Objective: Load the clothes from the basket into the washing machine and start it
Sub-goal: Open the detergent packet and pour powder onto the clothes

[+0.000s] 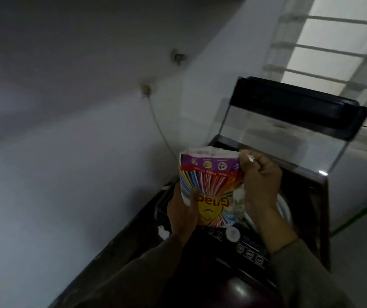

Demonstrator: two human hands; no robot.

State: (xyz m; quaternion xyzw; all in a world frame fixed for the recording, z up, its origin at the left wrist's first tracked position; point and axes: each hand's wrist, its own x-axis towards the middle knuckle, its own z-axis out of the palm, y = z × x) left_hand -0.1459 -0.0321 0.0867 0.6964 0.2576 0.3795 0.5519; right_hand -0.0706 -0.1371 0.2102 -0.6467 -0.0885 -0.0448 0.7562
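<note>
Our left hand and right hand grip a colourful detergent packet above the open washing machine; lettering upside down, unreadable.

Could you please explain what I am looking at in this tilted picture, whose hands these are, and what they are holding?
There is one picture, taken by a wide-angle camera worn on a person's head and looking down at their own hands, which is why it appears tilted. Below them stands a dark maroon top-loading washing machine with its clear lid raised and a row of buttons on its front panel. The left hand grips the bottom of a colourful striped plastic detergent packet, held upside down above the machine. The right hand pinches the packet's side near the top. Behind are a pale wall and a barred window. The basket of clothes is not visible.
</note>
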